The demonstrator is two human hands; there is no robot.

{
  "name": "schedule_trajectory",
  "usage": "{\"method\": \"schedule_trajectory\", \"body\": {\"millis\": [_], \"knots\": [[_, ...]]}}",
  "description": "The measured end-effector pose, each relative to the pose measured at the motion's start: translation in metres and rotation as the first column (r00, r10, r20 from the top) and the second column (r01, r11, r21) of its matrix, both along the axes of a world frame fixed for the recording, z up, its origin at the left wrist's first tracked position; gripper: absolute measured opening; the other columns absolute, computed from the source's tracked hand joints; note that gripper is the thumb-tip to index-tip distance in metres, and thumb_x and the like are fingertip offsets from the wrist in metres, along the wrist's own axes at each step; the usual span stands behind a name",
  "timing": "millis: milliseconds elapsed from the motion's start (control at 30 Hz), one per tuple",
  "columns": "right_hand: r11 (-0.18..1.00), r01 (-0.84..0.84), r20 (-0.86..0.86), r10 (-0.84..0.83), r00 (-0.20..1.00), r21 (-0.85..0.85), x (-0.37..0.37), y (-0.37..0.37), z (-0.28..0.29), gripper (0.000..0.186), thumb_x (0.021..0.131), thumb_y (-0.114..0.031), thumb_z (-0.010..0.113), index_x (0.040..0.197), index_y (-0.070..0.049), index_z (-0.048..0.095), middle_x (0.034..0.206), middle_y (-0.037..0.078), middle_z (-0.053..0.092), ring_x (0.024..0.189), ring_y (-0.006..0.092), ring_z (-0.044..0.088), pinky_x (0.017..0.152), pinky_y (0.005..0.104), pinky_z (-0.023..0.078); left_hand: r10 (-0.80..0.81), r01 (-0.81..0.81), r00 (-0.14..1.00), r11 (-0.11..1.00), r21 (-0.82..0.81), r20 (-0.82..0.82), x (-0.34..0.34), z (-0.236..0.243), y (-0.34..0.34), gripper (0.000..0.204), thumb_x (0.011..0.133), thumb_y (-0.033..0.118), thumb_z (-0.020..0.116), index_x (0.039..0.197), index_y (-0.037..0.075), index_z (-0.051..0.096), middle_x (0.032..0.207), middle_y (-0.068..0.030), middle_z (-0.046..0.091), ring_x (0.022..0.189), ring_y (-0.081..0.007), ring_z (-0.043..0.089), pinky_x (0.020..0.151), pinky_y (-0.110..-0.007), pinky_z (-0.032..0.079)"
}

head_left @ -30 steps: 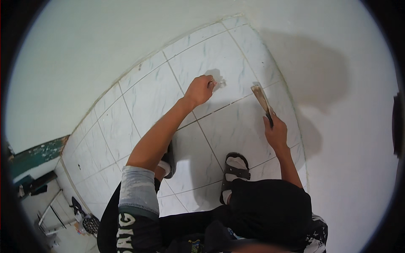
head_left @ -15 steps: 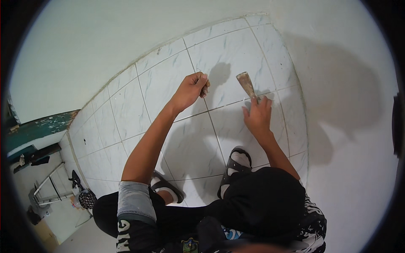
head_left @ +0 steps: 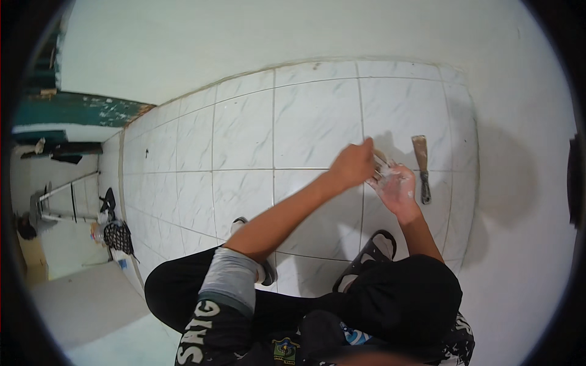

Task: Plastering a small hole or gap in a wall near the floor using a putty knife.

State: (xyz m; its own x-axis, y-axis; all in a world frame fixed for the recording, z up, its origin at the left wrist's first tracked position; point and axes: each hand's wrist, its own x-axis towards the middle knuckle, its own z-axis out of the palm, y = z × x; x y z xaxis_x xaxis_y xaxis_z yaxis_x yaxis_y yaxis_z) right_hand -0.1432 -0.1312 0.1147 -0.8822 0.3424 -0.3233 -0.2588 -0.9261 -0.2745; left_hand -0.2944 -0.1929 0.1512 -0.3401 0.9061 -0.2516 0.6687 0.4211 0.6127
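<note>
I squat on a white marbled tile floor [head_left: 305, 122]. My left hand [head_left: 353, 166] is closed on a small pale piece [head_left: 382, 159] and presses it toward the palm of my right hand [head_left: 397, 186]. That hand is turned palm up, fingers spread and smeared with white paste. A putty knife [head_left: 421, 166] with a dark handle and a paste-stained blade lies on the tile just right of my right hand, with neither hand on it.
My feet in dark sandals [head_left: 371, 255] rest on the tiles below my hands. White walls [head_left: 525, 183] meet the floor at the right and top. At the far left are a teal door frame [head_left: 73, 110], a metal frame [head_left: 61, 195] and a dark bag [head_left: 119, 236].
My right hand has let go of the putty knife, which now lies on the tile. Both hands have come together, and my view has shifted so more floor shows at the left.
</note>
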Motion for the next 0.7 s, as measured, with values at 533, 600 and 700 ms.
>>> {"method": "schedule_trajectory", "body": {"millis": [533,600,700], "knots": [[0.998,0.054,0.367,-0.041,0.929,-0.026,-0.029,-0.039,-0.038,0.019,0.101,-0.024,0.044,0.100,-0.009,0.057,0.092,0.003,0.062,0.083,0.0138,0.062,0.075,0.0290,0.052,-0.278,0.281,0.960,0.957,0.075,-0.041,0.000,0.041,-0.063,0.032,0.084,0.019,0.060,0.111,0.001,0.059,0.104,-0.0146,0.060,0.098,-0.0324,0.060,0.081,-0.043,0.051],[0.994,0.096,0.342,-0.072,0.937,-0.054,-0.030,-0.039,-0.036,0.020,0.101,-0.024,0.043,0.100,-0.009,0.056,0.090,0.002,0.062,0.079,0.0128,0.061,0.071,0.0281,0.052,-0.277,0.275,0.961,0.954,0.116,-0.005,-0.003,0.042,-0.068,0.030,0.085,0.019,0.059,0.109,0.001,0.058,0.103,-0.0145,0.060,0.098,-0.0325,0.059,0.081,-0.044,0.050],[0.985,0.172,0.435,-0.155,0.887,-0.001,-0.032,-0.041,-0.024,0.022,0.102,-0.026,0.042,0.099,-0.009,0.056,0.086,0.003,0.061,0.072,0.0132,0.060,0.065,0.0277,0.051,-0.328,0.306,0.941,0.929,0.208,0.080,-0.009,0.042,-0.073,0.024,0.087,0.018,0.057,0.105,0.003,0.058,0.101,-0.0148,0.060,0.097,-0.0334,0.058,0.080,-0.046,0.048]]}}
